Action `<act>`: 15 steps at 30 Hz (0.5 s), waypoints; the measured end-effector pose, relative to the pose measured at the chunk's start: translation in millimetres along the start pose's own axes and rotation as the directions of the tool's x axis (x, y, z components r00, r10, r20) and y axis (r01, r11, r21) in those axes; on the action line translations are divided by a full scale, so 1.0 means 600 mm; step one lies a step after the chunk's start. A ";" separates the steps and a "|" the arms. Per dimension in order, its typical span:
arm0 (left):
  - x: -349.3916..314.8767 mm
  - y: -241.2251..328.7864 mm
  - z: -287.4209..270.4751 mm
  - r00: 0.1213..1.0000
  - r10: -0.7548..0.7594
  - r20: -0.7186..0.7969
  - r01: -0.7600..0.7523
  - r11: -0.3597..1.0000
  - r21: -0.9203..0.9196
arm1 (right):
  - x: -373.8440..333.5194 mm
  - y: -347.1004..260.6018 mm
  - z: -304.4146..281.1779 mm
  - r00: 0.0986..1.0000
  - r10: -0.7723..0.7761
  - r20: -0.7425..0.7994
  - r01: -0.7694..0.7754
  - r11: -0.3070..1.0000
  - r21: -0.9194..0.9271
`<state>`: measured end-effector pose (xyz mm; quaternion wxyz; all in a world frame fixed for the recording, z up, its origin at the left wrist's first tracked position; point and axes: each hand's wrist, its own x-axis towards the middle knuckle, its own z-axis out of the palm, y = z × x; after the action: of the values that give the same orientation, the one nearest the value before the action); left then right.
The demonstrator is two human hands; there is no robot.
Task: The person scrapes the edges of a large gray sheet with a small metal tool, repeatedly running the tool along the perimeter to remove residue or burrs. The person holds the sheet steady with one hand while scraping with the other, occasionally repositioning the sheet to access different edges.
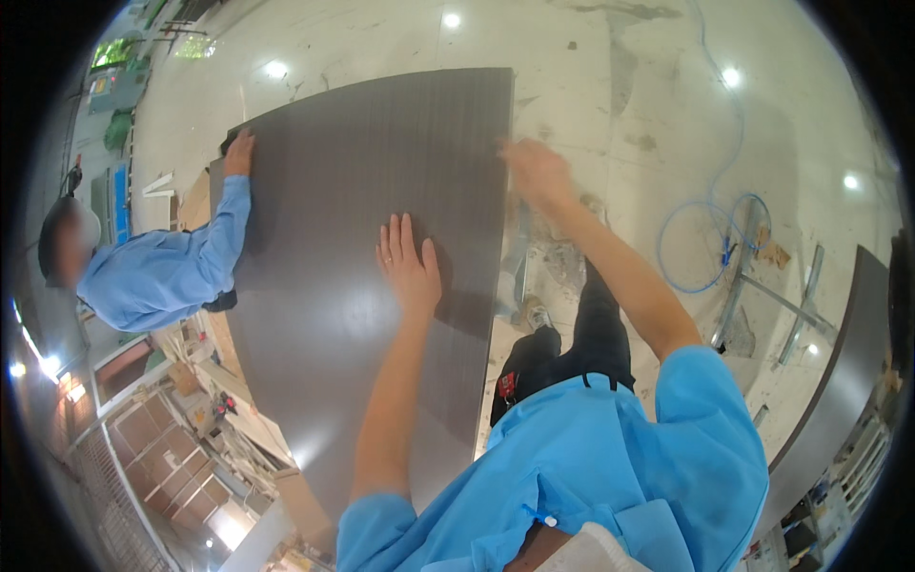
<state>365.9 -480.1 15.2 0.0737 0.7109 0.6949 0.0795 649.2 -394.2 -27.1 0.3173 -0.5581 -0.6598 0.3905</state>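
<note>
Dark panel (329, 238) — left hand (410, 272) atop (red waist item (507, 385) illegible).

Under the left hand's (413, 276) fingers, one dark wood-grain panel (334, 229); well right of the right hand's (540, 176) fingers, one blue hose (726, 254), one more dark panel (845, 377); left of both, one co-worker (157, 276).

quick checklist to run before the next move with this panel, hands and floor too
1. Left hand flat on dark panel: ok.
2. Right hand gripping the panel's right edge: cannot tell, it is blurred.
3. Co-worker's hand at the panel's upper left corner: ok.
4. Gloves on the wearer's hands: not ok, both are bare.
5. Blue hose apart from the panel: ok, looped on the floor to the right.
</note>
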 end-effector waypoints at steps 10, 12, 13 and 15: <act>0.145 0.209 0.031 0.976 0.101 0.195 -0.118 0.990 0.079 | -0.135 0.074 -0.034 0.978 -0.209 -0.021 0.210 0.963 0.169; 0.235 0.258 0.050 0.975 0.115 0.189 -0.130 0.989 0.070 | -0.095 0.141 -0.084 0.990 0.132 0.040 -0.138 0.954 0.266; 0.268 0.280 0.053 0.983 0.097 0.153 -0.104 0.994 0.033 | -0.079 0.170 -0.108 0.988 0.147 0.052 -0.155 0.956 0.247; 0.339 0.317 0.068 0.995 0.069 0.065 -0.069 0.998 -0.017 | -0.053 0.217 -0.151 0.976 0.212 0.041 -0.215 0.945 0.248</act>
<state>564.5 -280.8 18.4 0.0989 0.7361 0.6666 0.0637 795.6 -401.4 -95.3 0.3365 -0.5789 -0.5431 0.5067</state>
